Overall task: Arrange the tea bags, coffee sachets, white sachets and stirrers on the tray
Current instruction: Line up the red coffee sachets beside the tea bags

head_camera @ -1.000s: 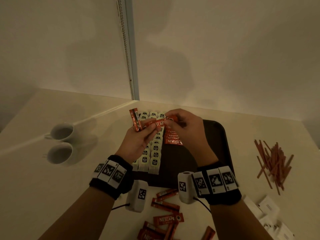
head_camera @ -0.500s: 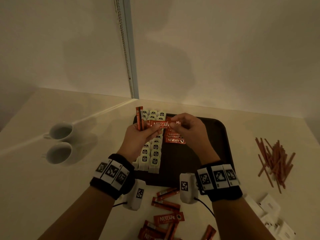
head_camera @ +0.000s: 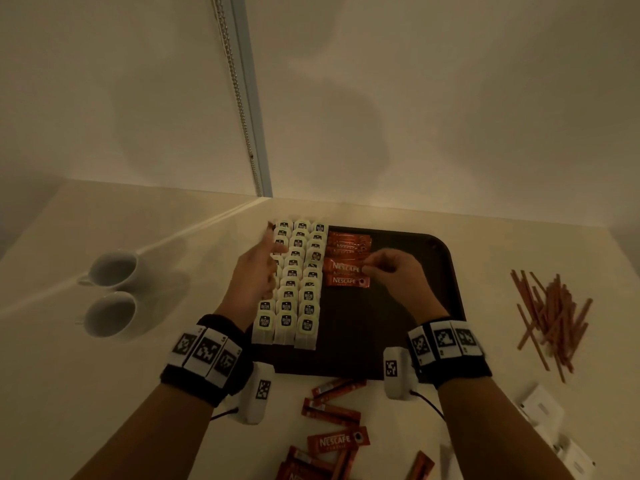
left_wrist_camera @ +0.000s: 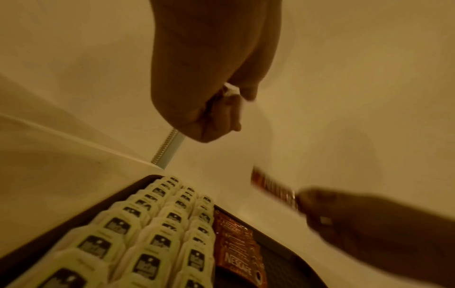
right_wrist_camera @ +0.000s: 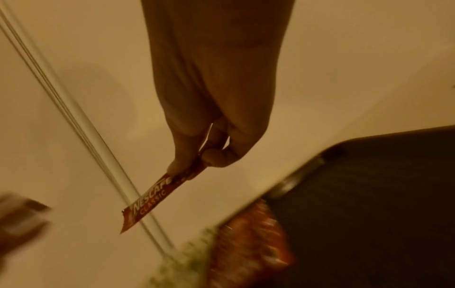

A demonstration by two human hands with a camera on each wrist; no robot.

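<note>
A dark tray carries three columns of tea bags on its left side, with a column of red coffee sachets beside them. My right hand pinches one coffee sachet by its end, low over the near end of that column; the right wrist view shows this sachet between thumb and fingers. My left hand hovers over the tea bags with fingers curled. It grips another coffee sachet whose red tip pokes out beyond the fingers.
Loose coffee sachets lie on the table in front of the tray. Brown stirrers are piled to the right and white sachets sit at the near right. Two white cups stand to the left. A wall runs behind the tray.
The hands have come apart. The right hand took one sachet and lowered it to the coffee column. The left hand moved left over the tea bags with its own sachet.
</note>
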